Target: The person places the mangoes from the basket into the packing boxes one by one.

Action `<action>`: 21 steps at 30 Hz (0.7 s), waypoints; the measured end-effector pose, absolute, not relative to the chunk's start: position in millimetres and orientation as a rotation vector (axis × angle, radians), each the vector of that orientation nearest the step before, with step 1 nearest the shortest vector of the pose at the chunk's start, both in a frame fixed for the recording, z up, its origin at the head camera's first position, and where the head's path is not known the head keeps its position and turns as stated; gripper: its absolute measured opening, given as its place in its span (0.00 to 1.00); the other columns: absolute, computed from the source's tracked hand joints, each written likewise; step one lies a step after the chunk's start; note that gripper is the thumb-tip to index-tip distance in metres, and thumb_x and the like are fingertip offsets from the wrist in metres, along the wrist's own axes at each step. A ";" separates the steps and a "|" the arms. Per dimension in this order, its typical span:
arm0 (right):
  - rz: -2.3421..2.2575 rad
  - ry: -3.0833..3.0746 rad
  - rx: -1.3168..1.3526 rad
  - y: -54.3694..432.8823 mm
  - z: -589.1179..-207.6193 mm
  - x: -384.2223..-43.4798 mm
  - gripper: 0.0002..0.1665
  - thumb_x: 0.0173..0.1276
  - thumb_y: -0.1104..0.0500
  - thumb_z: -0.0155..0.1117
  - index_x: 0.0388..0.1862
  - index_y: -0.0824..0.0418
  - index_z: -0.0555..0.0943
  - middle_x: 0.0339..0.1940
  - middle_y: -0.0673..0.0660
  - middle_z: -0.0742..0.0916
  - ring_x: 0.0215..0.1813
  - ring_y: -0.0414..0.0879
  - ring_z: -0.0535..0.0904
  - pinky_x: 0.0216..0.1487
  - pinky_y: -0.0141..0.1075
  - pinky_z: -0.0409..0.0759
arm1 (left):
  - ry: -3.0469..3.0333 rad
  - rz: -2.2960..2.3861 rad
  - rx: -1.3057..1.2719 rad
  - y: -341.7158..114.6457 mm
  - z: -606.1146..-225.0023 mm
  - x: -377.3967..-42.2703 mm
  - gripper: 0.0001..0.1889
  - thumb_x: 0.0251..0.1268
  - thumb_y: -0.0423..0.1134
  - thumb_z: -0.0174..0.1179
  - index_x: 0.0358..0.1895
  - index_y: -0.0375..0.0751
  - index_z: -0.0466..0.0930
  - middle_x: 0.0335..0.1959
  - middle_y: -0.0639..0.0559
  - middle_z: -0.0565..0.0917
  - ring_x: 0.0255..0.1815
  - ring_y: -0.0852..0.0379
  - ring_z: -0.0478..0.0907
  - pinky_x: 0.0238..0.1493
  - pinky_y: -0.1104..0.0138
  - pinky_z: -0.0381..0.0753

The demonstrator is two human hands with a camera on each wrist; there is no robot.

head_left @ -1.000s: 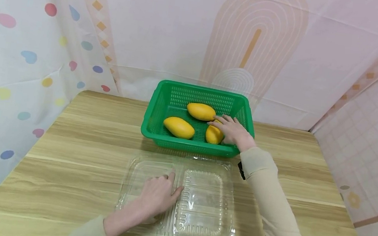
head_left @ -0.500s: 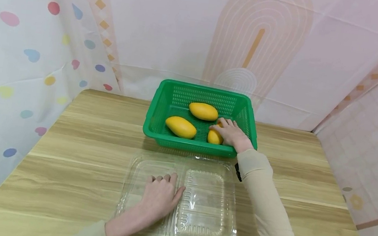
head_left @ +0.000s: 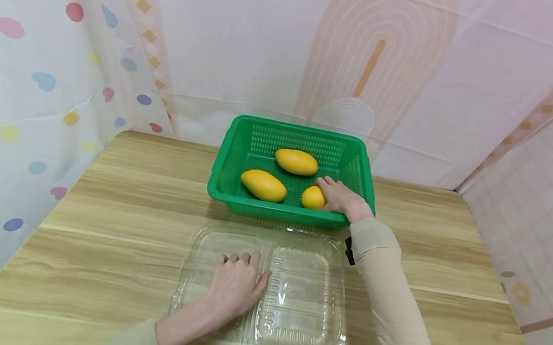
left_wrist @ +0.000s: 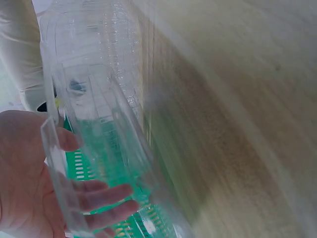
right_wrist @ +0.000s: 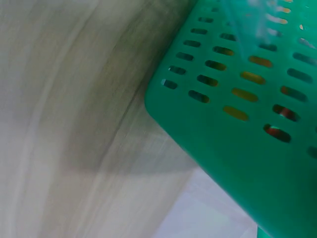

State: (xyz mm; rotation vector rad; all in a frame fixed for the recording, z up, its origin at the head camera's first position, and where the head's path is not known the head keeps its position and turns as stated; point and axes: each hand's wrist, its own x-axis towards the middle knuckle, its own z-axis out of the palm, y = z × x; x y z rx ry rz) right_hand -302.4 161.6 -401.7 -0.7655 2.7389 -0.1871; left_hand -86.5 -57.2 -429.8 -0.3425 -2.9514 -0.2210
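Mango (head_left: 312, 198) tight against the right hand (head_left: 340, 196), at the near right of the green basket (head_left: 252, 204)

Key relation, by judgement: mango just to the left of the right palm, touching it, partly under curled fingers. Probably clamped between fingers and thumb, with the thumb out of sight. Long axis: cannot tell; only a rounded, foreshortened face on show, far end and right flank covered by the hand.

Clearly nearer to the right hand than to the left hand (head_left: 234, 285). Well apart, that second one: laid over the left half of the clear container (head_left: 298, 290), fingers mostly straight, thumb apart from them and reaching across the hinge.

Also in the basket: a front-left mango (head_left: 263, 186), slanting toward the near side at its right end, and a back mango (head_left: 296, 162), lying mostly crosswise, close beside the right fingertips.

Hidden underneath: the mango's base, behind the near rim. No sight of the right hand in the right wrist view; just the outer basket wall, yellow slivers through slots, and the wooden table (head_left: 426, 260). In the left wrist view, fingers blurred behind clear plastic; cannot make out how firmly pressed.
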 end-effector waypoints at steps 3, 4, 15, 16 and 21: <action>-0.232 2.775 -0.800 163.3 -401.1 -302.5 0.38 0.58 0.52 0.70 0.64 0.61 0.65 0.60 0.64 0.74 0.57 0.61 0.73 0.63 0.52 0.70 | -2.957 -0.221 -0.331 -56.8 -429.1 -87.3 0.22 0.65 0.54 0.55 0.44 0.35 0.77 0.31 0.42 0.84 0.32 0.46 0.81 0.36 0.55 0.77; -0.245 2.784 -0.811 164.2 -400.5 -302.3 0.39 0.58 0.52 0.70 0.64 0.62 0.65 0.60 0.64 0.74 0.57 0.61 0.73 0.63 0.52 0.70 | -2.963 -0.226 -0.325 -56.6 -429.1 -87.8 0.22 0.65 0.54 0.54 0.44 0.35 0.77 0.31 0.42 0.84 0.32 0.46 0.81 0.36 0.55 0.76; -0.364 2.889 -0.875 169.5 -384.5 -291.2 0.43 0.56 0.51 0.68 0.68 0.61 0.64 0.55 0.62 0.74 0.48 0.55 0.74 0.53 0.48 0.75 | -2.991 -0.290 -0.303 -56.7 -429.8 -91.8 0.21 0.65 0.53 0.54 0.33 0.34 0.80 0.22 0.43 0.81 0.24 0.48 0.78 0.32 0.57 0.74; -0.373 2.902 -0.899 169.8 -381.9 -289.7 0.42 0.56 0.52 0.68 0.68 0.61 0.64 0.54 0.62 0.75 0.47 0.55 0.73 0.52 0.48 0.75 | -2.994 -0.291 -0.303 -56.7 -429.9 -91.9 0.21 0.65 0.53 0.54 0.33 0.34 0.80 0.21 0.44 0.81 0.24 0.49 0.78 0.32 0.57 0.74; -0.401 2.952 -1.037 170.3 -365.7 -280.5 0.42 0.53 0.52 0.69 0.65 0.63 0.66 0.50 0.62 0.75 0.44 0.55 0.72 0.49 0.47 0.74 | -3.004 -0.306 -0.301 -57.4 -430.3 -92.3 0.21 0.66 0.53 0.54 0.34 0.34 0.80 0.21 0.44 0.81 0.23 0.49 0.77 0.32 0.58 0.74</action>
